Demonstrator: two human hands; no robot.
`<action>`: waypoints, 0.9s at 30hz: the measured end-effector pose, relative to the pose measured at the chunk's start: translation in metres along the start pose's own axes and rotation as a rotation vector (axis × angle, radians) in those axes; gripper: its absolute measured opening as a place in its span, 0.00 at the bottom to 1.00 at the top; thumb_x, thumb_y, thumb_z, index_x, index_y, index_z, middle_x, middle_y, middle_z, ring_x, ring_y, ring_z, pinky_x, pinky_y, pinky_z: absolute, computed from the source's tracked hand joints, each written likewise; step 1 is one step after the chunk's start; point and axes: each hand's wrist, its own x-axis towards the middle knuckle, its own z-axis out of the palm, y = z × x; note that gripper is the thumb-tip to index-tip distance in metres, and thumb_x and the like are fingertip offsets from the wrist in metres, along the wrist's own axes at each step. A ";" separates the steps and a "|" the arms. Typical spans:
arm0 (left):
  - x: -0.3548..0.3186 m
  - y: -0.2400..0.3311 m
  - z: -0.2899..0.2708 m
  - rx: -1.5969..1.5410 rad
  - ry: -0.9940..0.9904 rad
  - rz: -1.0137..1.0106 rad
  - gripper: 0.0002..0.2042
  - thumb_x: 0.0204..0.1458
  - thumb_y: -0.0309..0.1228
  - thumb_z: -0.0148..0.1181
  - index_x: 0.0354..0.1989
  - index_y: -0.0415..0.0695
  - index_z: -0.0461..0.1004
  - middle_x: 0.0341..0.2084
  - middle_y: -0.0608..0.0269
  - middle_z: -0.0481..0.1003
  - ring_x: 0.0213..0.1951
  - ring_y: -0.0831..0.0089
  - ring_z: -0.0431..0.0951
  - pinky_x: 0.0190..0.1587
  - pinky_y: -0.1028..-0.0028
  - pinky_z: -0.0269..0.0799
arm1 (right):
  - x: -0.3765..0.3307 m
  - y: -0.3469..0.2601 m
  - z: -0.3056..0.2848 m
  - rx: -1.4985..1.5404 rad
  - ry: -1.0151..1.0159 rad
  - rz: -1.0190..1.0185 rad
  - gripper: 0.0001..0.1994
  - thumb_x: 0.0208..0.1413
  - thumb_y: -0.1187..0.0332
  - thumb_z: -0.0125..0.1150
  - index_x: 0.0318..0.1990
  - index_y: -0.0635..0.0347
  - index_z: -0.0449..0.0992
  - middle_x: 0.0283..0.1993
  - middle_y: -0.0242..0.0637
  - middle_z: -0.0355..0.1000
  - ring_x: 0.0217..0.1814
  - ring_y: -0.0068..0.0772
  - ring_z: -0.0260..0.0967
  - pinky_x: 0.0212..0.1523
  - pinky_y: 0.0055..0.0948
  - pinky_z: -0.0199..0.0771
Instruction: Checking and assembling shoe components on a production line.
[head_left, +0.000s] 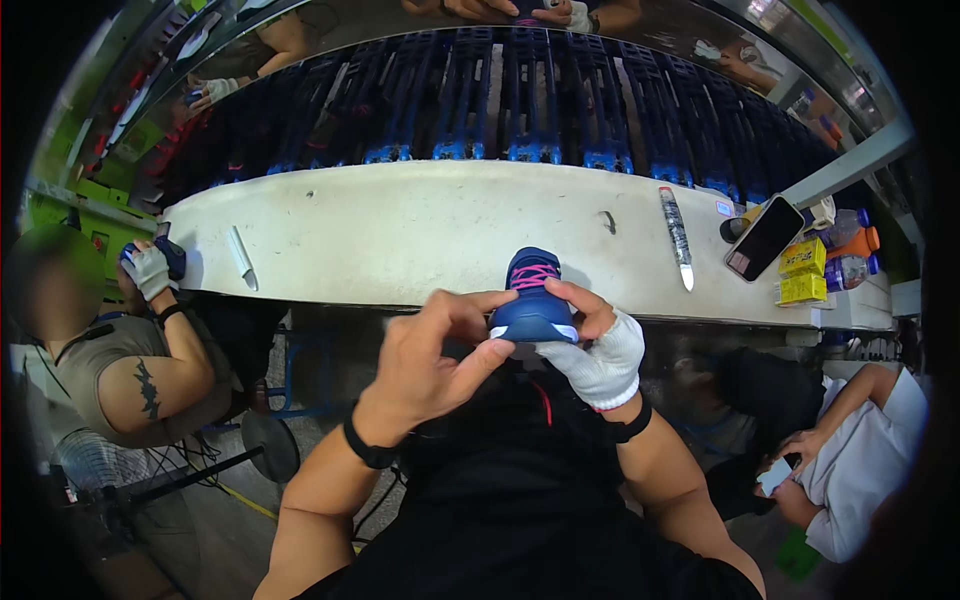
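Note:
Just off the front edge of the worktable, a dark blue sneaker with pink laces is held between my two hands. Its rounded end with a white and blue sole edge faces me. My left hand, bare, pinches the shoe's left side with thumb and forefinger. On the other side, my right hand, in a white glove that leaves fingertips bare, grips the shoe with a finger on top. The shoe's underside is hidden.
A marker-like white pen and a knife with a wrapped handle lie on the table. At right are a phone, yellow boxes and bottles. Dark blue conveyor slats run behind. Co-workers sit left and right.

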 end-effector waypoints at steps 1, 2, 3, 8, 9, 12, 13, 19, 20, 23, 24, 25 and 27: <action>0.010 0.013 -0.015 0.083 -0.069 -0.049 0.21 0.52 0.31 0.82 0.48 0.37 0.77 0.46 0.48 0.89 0.32 0.64 0.91 0.36 0.70 0.86 | 0.004 -0.002 0.003 0.007 0.013 -0.003 0.21 0.53 0.64 0.87 0.30 0.59 0.74 0.60 0.49 0.85 0.42 0.38 0.89 0.41 0.32 0.86; 0.026 0.031 -0.029 0.276 -0.190 -0.031 0.34 0.46 0.38 0.85 0.60 0.39 0.76 0.42 0.55 0.88 0.39 0.65 0.90 0.39 0.68 0.86 | 0.009 -0.001 0.007 -0.052 -0.007 -0.104 0.20 0.52 0.63 0.87 0.31 0.59 0.74 0.60 0.48 0.85 0.42 0.41 0.89 0.40 0.34 0.87; 0.043 0.055 -0.034 0.460 -0.324 -0.048 0.43 0.41 0.46 0.86 0.66 0.42 0.75 0.44 0.59 0.86 0.47 0.62 0.88 0.44 0.65 0.85 | 0.011 0.000 0.013 -0.104 -0.033 -0.203 0.20 0.51 0.63 0.87 0.31 0.59 0.74 0.59 0.47 0.85 0.43 0.44 0.89 0.40 0.36 0.87; 0.036 0.031 -0.030 0.573 -0.399 -0.056 0.46 0.39 0.59 0.82 0.67 0.44 0.78 0.53 0.53 0.84 0.48 0.51 0.88 0.48 0.60 0.85 | 0.000 0.001 0.015 -0.368 -0.157 -0.129 0.20 0.45 0.59 0.86 0.40 0.56 0.82 0.69 0.43 0.79 0.46 0.50 0.85 0.43 0.42 0.85; 0.032 0.028 -0.034 0.557 -0.387 -0.097 0.45 0.39 0.61 0.82 0.63 0.43 0.81 0.54 0.50 0.85 0.48 0.48 0.89 0.49 0.60 0.86 | 0.000 -0.002 0.007 -0.392 -0.261 -0.046 0.20 0.45 0.60 0.86 0.41 0.57 0.83 0.67 0.41 0.80 0.47 0.48 0.85 0.43 0.41 0.85; 0.018 0.012 -0.040 0.519 -0.319 -0.031 0.42 0.39 0.59 0.82 0.59 0.42 0.84 0.54 0.49 0.86 0.49 0.50 0.90 0.50 0.62 0.87 | -0.005 0.007 0.006 -0.504 -0.216 0.025 0.19 0.46 0.56 0.86 0.37 0.57 0.84 0.64 0.37 0.81 0.44 0.46 0.84 0.45 0.41 0.85; 0.014 0.008 -0.039 0.514 -0.323 -0.032 0.42 0.39 0.59 0.82 0.59 0.42 0.84 0.54 0.49 0.86 0.49 0.50 0.90 0.50 0.62 0.87 | -0.005 0.007 0.007 -0.507 -0.216 0.031 0.19 0.46 0.56 0.86 0.37 0.57 0.84 0.64 0.37 0.81 0.44 0.46 0.84 0.45 0.41 0.85; -0.014 0.003 -0.026 0.589 -0.183 0.036 0.37 0.40 0.51 0.86 0.58 0.41 0.85 0.53 0.47 0.87 0.48 0.53 0.91 0.49 0.64 0.88 | -0.008 0.009 0.011 -0.488 -0.219 0.167 0.18 0.46 0.56 0.85 0.32 0.59 0.83 0.61 0.38 0.85 0.45 0.45 0.85 0.44 0.40 0.84; -0.016 0.005 -0.023 0.595 -0.168 0.036 0.36 0.39 0.49 0.87 0.56 0.40 0.86 0.52 0.47 0.87 0.47 0.54 0.91 0.47 0.65 0.89 | -0.008 0.010 0.011 -0.493 -0.221 0.167 0.18 0.46 0.56 0.85 0.32 0.59 0.83 0.61 0.38 0.85 0.45 0.45 0.85 0.44 0.40 0.84; -0.017 0.017 -0.022 0.594 -0.179 0.029 0.35 0.39 0.44 0.88 0.57 0.42 0.85 0.55 0.49 0.86 0.47 0.54 0.91 0.47 0.65 0.89 | -0.014 0.011 0.008 -0.531 -0.237 0.142 0.19 0.45 0.56 0.84 0.33 0.60 0.82 0.59 0.36 0.86 0.45 0.44 0.85 0.47 0.41 0.84; -0.015 0.023 -0.022 0.585 -0.160 0.024 0.35 0.39 0.44 0.88 0.57 0.42 0.85 0.55 0.49 0.86 0.47 0.54 0.91 0.47 0.65 0.89 | -0.018 0.013 0.006 -0.611 -0.244 0.129 0.21 0.45 0.57 0.85 0.39 0.59 0.83 0.61 0.39 0.85 0.48 0.46 0.85 0.50 0.43 0.83; -0.013 0.030 -0.025 0.565 -0.224 0.034 0.35 0.38 0.40 0.88 0.58 0.43 0.83 0.57 0.50 0.85 0.49 0.54 0.90 0.48 0.64 0.88 | -0.020 0.011 0.005 -0.688 -0.261 0.106 0.24 0.44 0.59 0.85 0.45 0.59 0.83 0.62 0.42 0.84 0.51 0.47 0.85 0.53 0.44 0.83; -0.011 0.031 -0.020 0.542 -0.233 0.037 0.35 0.38 0.36 0.88 0.59 0.44 0.82 0.58 0.52 0.85 0.50 0.54 0.89 0.49 0.64 0.88 | -0.023 0.009 0.000 -0.751 -0.147 -0.048 0.30 0.42 0.59 0.87 0.53 0.59 0.80 0.64 0.46 0.82 0.56 0.51 0.83 0.56 0.45 0.81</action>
